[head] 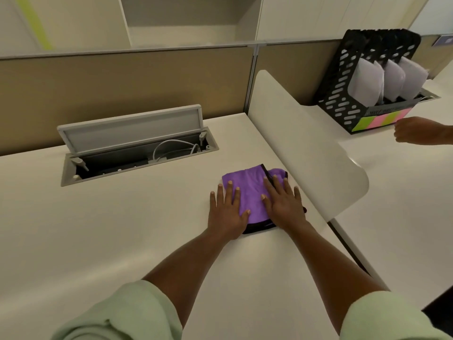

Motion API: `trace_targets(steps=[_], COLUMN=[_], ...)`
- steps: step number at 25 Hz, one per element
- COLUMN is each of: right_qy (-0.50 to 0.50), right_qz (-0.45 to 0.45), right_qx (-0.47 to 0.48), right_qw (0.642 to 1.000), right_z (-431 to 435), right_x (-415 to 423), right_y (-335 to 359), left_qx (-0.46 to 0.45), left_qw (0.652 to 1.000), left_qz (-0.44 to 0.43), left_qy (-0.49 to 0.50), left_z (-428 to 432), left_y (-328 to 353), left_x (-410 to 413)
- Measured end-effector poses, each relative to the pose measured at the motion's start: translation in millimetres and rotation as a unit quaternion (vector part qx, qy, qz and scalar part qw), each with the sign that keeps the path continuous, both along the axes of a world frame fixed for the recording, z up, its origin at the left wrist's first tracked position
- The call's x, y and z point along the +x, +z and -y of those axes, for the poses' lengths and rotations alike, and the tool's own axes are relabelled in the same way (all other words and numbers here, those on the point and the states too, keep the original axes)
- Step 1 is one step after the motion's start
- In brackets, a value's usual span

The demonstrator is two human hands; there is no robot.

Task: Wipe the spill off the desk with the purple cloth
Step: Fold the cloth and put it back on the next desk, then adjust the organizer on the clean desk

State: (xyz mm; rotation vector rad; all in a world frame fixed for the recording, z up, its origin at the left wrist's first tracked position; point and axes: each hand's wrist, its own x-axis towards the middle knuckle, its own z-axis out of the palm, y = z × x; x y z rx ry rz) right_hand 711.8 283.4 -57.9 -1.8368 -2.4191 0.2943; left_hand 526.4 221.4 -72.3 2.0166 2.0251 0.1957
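Both hands flat, fingers spread: left hand (pixel 226 208), right hand (pixel 284 202) pressing the folded purple microfibre cloth (pixel 247 190) beside the curved white divider panel (pixel 306 141). Keep even pressure, overlapping strokes across the cream surface (pixel 122 229).

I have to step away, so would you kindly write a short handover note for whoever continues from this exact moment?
Left hand: flat and open, palm down on the left part of the purple cloth.
Right hand: flat and open, pressing the cloth's right part.
Cloth: spread on the desk, beside the curved white divider.
Done: cloth is down on the desk under both hands.
Left: no spill is visible around the cloth; lift it and check beneath, then wipe whatever remains.
Note: another person's hand is at the neighbouring desk.
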Motion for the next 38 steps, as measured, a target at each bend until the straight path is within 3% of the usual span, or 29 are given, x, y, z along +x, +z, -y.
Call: trace_targets(steps=[5, 10, 16, 24, 30, 34, 38], right_qy=[0.016, -0.009, 0.049, 0.198, 0.296, 0.329, 0.325], right_qz=[0.047, -0.012, -0.057, -0.085, -0.077, -0.054, -0.016], right_qx=[-0.024, 0.016, 0.018, -0.025, -0.046, -0.058, -0.061], right_qw=[0.998, 1.0, 0.997, 0.976, 0.951, 0.941, 0.944], right_z=[2.7, 18.3, 73.6, 186.2, 258.3, 287.1, 294.4], right_x=[2.8, -26.2, -139.4, -319.5, -448.3, -505.0, -530.6], right_y=[-13.9, 10.1, 30.4, 28.7, 25.2, 18.9, 8.3], left_qx=[0.001, 0.027, 0.041, 0.075, 0.092, 0.12, 0.16], left_qw=[1.0, 0.998, 0.984, 0.956, 0.877, 0.826, 0.761], left_qz=[0.002, 0.047, 0.103, 0.028, 0.036, 0.067, 0.159], left_qy=[-0.012, 0.023, 0.139, 0.281, 0.47, 0.547, 0.608], left_z=[0.8, 15.6, 80.5, 261.8, 399.3, 429.9, 420.2], left_y=[-6.0, 12.5, 34.3, 47.8, 45.1, 46.6, 56.2], left_x=[-7.1, -39.1, -136.8, -329.8, -469.3, -531.0, -576.3])
